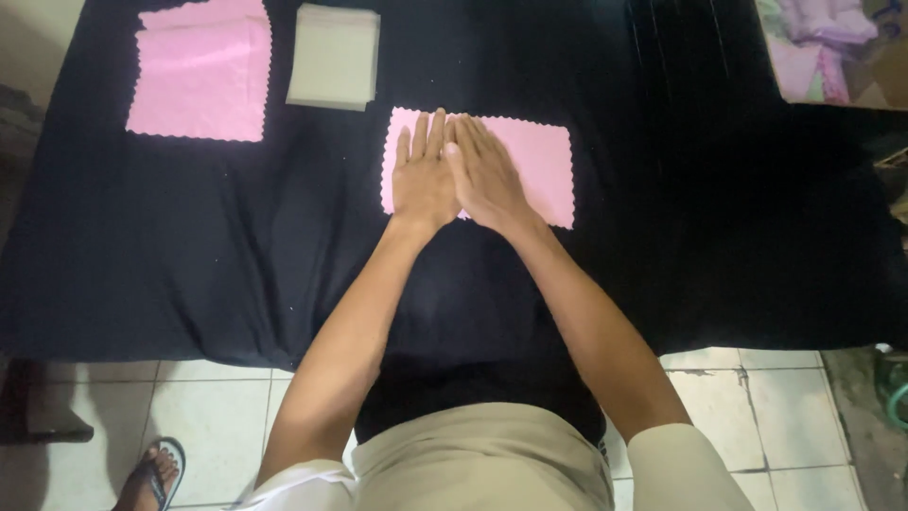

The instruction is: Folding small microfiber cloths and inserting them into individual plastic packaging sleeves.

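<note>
On the black cloth [662,237], left hand [423,175] and right hand [487,175] press flat, fingers spread, gripping nothing, on a pink cloth [539,166].

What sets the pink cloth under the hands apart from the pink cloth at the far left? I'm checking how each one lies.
The near cloth is a wide, low rectangle; the far cloth looks squarer and larger. The near cloth has the left hand and right hand pressed flat on it, side by side; the far cloth lies untouched. The far cloth sits beside a pale stack; the near cloth lies alone. Both are pink, scallop-edged, on the black cover.
</note>
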